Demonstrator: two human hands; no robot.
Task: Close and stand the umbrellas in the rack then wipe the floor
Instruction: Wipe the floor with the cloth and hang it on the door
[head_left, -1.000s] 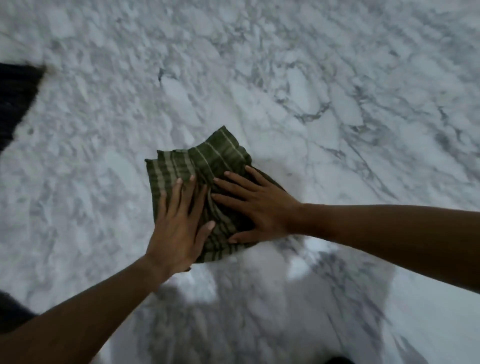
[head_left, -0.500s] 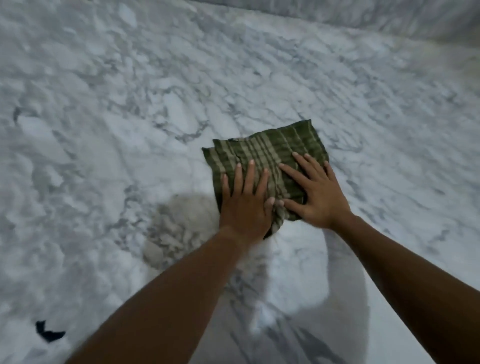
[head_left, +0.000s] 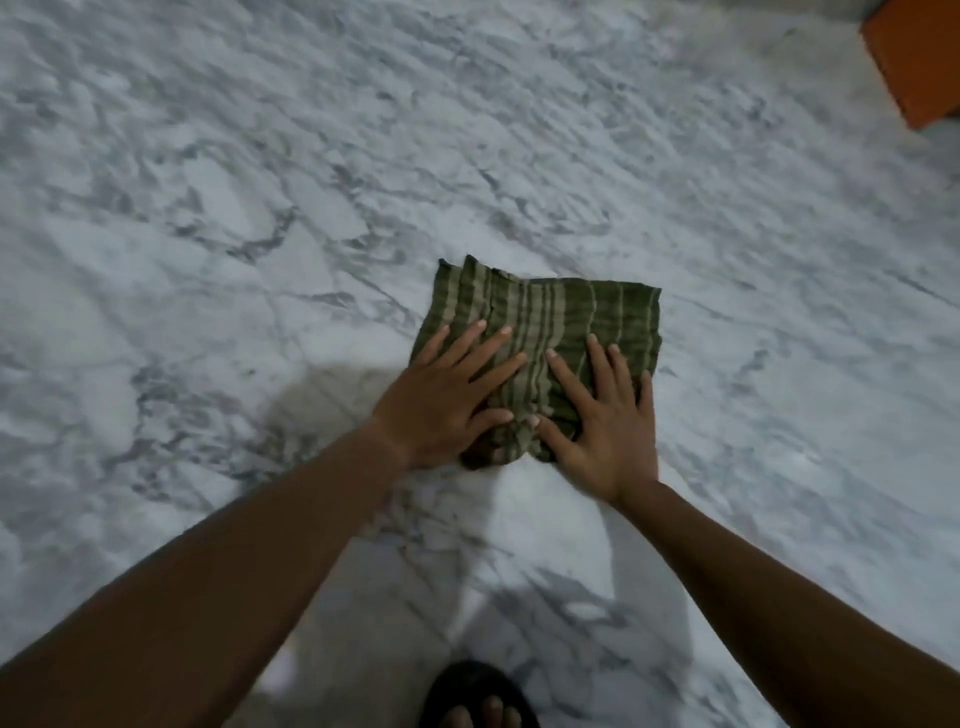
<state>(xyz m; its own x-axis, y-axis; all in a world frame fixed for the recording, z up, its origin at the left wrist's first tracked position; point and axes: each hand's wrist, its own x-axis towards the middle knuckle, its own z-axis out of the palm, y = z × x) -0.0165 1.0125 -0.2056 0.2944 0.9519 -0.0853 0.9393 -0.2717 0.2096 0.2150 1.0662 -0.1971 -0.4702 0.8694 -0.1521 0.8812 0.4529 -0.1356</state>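
Pressing flat with splayed fingers, left hand (head_left: 447, 402) and right hand (head_left: 602, 431) pin the folded green striped cloth (head_left: 550, 332) to the white-grey marble floor (head_left: 208, 208) (soft, light, likely bunches; hold near edge).

Two hands press a cloth (head_left: 571, 312) flat on the marble floor (head_left: 260, 208)

The left hand (head_left: 441, 410) lies on the cloth's near left part and the right hand (head_left: 602, 436) on its near right part, fingers straight and spread, thumbs close together at its near edge. Nearer than the cloth are toes in a dark sandal (head_left: 467, 686); far beyond it to the right, an orange thing (head_left: 914, 67)
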